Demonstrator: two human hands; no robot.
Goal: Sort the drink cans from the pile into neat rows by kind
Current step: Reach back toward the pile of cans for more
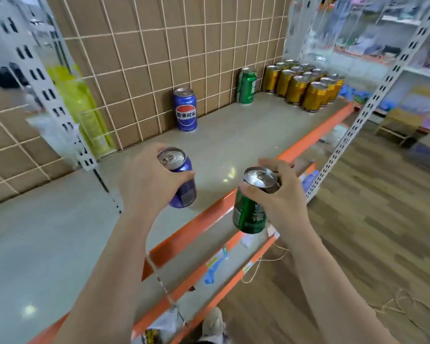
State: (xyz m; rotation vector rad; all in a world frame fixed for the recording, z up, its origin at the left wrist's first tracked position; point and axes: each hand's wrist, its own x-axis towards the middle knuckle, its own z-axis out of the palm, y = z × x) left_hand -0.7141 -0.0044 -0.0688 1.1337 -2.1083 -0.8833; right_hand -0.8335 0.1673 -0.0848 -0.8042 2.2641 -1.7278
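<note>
My left hand (148, 180) grips a blue cola can (183, 182) from its side, held tilted just over the grey shelf (60, 232). My right hand (281, 194) grips a green can (248, 214) near its top, in the air beyond the shelf's orange front edge. Another blue cola can (185, 110) stands upright against the back grid. A green can (246, 85) stands further right at the back. Several gold cans (305, 88) stand in neat rows at the far right end of the shelf.
A wire grid over brown board (159, 45) backs the shelf. White perforated uprights (372, 100) frame it. A yellow-green packet (85, 108) hangs at the left. Lower orange-edged shelves (209, 276) lie below. Wood-pattern floor (358, 232) spreads to the right.
</note>
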